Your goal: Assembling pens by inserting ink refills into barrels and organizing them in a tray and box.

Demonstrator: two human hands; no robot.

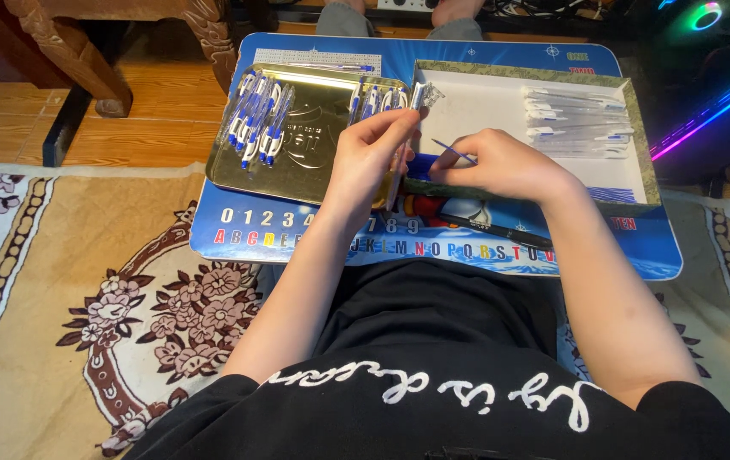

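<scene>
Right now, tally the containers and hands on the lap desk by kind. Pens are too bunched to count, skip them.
Gold metal tray: 1
White cardboard box: 1
Left hand, fingers on a clear pen barrel: 1
Right hand, holding a thin blue refill: 1
Lap desk: 1
Total: 5

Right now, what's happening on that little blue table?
A person sits on a carpet at a low blue lap table. The left hand holds a clear pen barrel upright, pinched in its grip, while the right hand holds a thin blue refill beside it. Finished blue-and-white pens lie in a gold metal tray on the left. A shallow white box on the right holds more clear barrels. A black pen lies on the table.
</scene>
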